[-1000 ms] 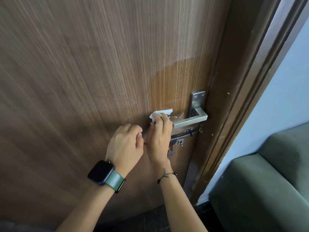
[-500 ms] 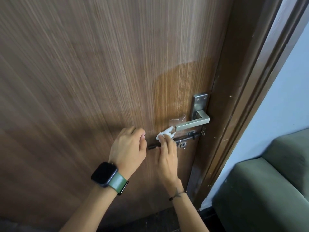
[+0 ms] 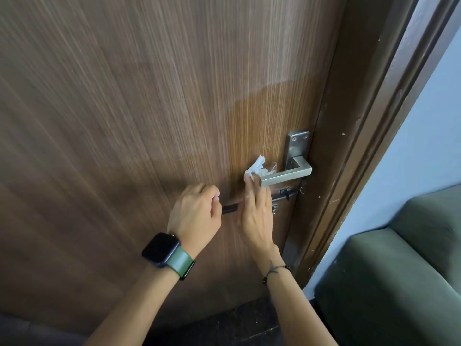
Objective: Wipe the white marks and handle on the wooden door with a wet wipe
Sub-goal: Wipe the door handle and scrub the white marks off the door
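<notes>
The wooden door fills most of the view, with a damp darker patch above the handle. A steel lever handle juts out from its plate near the door's right edge. My right hand presses a crumpled white wet wipe against the door at the lever's free end, fingers stretched flat. Faint white marks show just right of the wipe. My left hand, with a watch on its wrist, is curled around the left end of a dark sliding bolt below the handle.
The dark door frame runs down the right of the door. Beyond it are a pale blue wall and a green sofa at lower right. Dark floor lies under the door.
My right hand went down to the bolt with the wipe, then came back up to the lever's free end. My left hand stayed on the bolt's left end.
</notes>
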A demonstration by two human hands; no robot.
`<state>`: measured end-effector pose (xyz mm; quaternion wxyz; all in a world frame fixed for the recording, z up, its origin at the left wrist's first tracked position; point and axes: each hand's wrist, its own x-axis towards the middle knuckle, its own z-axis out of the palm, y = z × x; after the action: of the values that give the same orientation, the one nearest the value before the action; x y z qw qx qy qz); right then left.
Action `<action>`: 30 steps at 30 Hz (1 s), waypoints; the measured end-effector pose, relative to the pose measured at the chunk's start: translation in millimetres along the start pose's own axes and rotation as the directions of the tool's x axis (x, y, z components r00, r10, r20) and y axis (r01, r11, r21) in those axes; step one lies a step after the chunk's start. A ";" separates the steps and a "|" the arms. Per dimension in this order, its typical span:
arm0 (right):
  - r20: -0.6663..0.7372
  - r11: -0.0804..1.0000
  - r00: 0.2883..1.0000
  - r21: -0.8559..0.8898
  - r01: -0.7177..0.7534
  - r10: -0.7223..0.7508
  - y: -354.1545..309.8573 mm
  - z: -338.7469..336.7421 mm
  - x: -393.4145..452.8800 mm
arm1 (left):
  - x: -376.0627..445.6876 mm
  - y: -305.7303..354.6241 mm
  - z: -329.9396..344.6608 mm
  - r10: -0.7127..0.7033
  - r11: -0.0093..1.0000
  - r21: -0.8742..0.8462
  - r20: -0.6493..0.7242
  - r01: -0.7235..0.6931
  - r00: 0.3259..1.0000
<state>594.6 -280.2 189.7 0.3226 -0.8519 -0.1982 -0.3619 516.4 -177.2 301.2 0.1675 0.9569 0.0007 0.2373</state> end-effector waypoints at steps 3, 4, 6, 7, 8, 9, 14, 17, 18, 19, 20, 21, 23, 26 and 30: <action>0.084 1.000 0.996 0.010 -0.007 0.006 0.1 0.4 -16.0 | 3.1 8.4 4.0 0.015 0.999 -0.041 -0.005 -0.016 1.000; 0.123 1.000 0.992 0.020 0.003 -0.005 2.2 -1.5 -25.2 | 5.3 12.5 4.8 0.031 0.998 -0.055 -0.006 -0.031 1.000; 0.125 0.999 0.992 0.036 0.023 -0.027 12.6 -6.6 -26.1 | 12.0 21.9 7.8 0.081 0.993 -0.089 -0.002 -0.081 0.997; 0.095 0.999 0.995 0.046 0.007 -0.011 17.8 -7.4 -16.8 | 16.3 26.6 10.8 0.112 0.988 -0.109 0.000 -0.112 0.994; 0.061 0.998 0.998 0.054 -0.021 0.018 21.4 -6.8 -5.4 | 20.7 31.7 15.2 0.140 0.982 -0.128 0.003 -0.139 0.990; 0.041 0.998 0.998 0.037 -0.042 0.040 23.2 -5.3 3.7 | 24.0 36.5 19.8 0.161 0.977 -0.145 0.017 -0.157 0.987; 0.250 0.989 0.967 -0.124 0.076 -0.043 28.5 -3.6 -21.8 | 30.5 50.6 37.2 0.153 0.978 -0.162 0.126 -0.132 0.980; 0.102 0.999 0.994 -0.026 0.029 -0.026 41.6 -16.0 -5.5 | 37.6 53.3 37.6 0.167 0.975 -0.166 0.124 -0.146 0.978; 0.058 1.000 0.998 -0.014 0.024 -0.023 43.7 -18.5 5.4 | 39.4 54.3 37.5 0.168 0.976 -0.164 0.121 -0.147 0.978; 0.053 0.998 0.998 -0.033 0.044 -0.042 43.7 -20.0 13.9 | 40.5 55.3 37.4 0.159 0.977 -0.162 0.118 -0.139 0.980; 0.072 0.995 0.996 -0.072 0.062 -0.057 41.8 -20.0 16.3 | 40.7 56.2 37.6 0.148 0.979 -0.160 0.115 -0.128 0.982; 0.088 0.992 0.994 -0.105 0.068 -0.059 40.5 -18.1 13.6 | 40.4 56.6 38.1 0.138 0.980 -0.160 0.113 -0.119 0.984; 0.118 0.990 0.992 -0.128 0.058 -0.043 41.8 -14.6 2.0 | 39.5 56.6 38.6 0.126 0.980 -0.166 0.109 -0.107 0.986; 0.187 0.996 0.982 -0.088 0.026 -0.009 48.0 -20.3 -8.4 | 37.1 57.2 38.3 0.118 0.981 -0.169 0.107 -0.099 0.987; 0.055 0.998 0.998 0.058 -0.034 0.031 41.4 -25.5 12.5 | 35.8 58.6 38.9 0.121 0.978 -0.187 0.125 -0.096 0.985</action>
<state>614.1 -326.2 195.7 0.3480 -0.8545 -0.2035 -0.3275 561.3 -242.0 304.0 0.2397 0.9503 -0.0845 0.1797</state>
